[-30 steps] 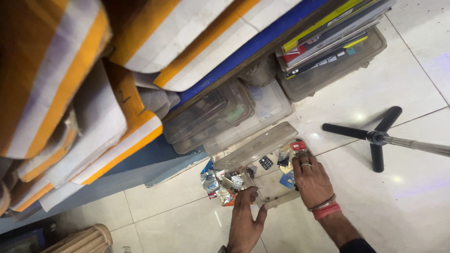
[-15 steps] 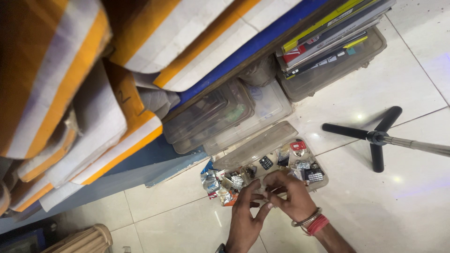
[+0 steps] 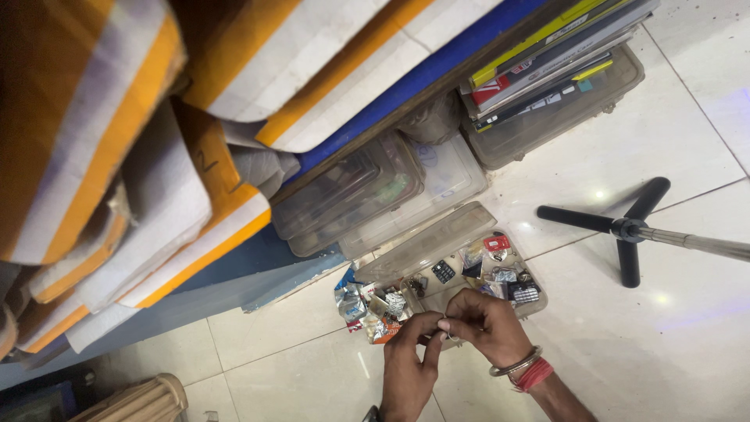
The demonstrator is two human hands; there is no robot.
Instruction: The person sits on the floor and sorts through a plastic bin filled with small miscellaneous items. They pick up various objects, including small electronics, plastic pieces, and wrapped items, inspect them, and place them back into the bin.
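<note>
- Overhead, the head view looks down at a white tiled floor (image 3: 687, 125) beside stacked shelving.
- Left hand (image 3: 408, 373): comes up from the bottom edge, fingers pinched narrow and meeting the right hand's fingertips near the front edge of the organiser.
- Right hand (image 3: 486, 324): fingers curled close, thumb and forefinger pinched together. Wrist carries a metal bangle (image 3: 516, 364) and a red thread band (image 3: 534, 374).
- Both hands pinch a very small pale item (image 3: 445, 329) between them; too small to say what it is.
- Clear plastic organiser box (image 3: 437, 242): lies open on the floor just above the hands, lid tipped back toward the shelving. Its compartments hold small packets and parts, among them a red piece (image 3: 497, 243) and a dark gridded piece (image 3: 443, 271).
- Loose foil packets (image 3: 359, 306) lie at the organiser's left end, spilling onto the tile.
- Behind it, several more clear plastic boxes (image 3: 375, 195) are stacked at the base of the shelving; another box (image 3: 562, 117) to the right carries flat coloured packages on top.
- Orange-and-white striped cartons (image 3: 117, 156) fill the upper left, over a blue shelf edge (image 3: 422, 74).
- Black stand base (image 3: 625, 228) with spread legs sits on the tile to the right, well apart from the hands; a metal pole runs off the right edge.
- Ribbed tan object (image 3: 137, 400) at lower left, partly cut off.
</note>
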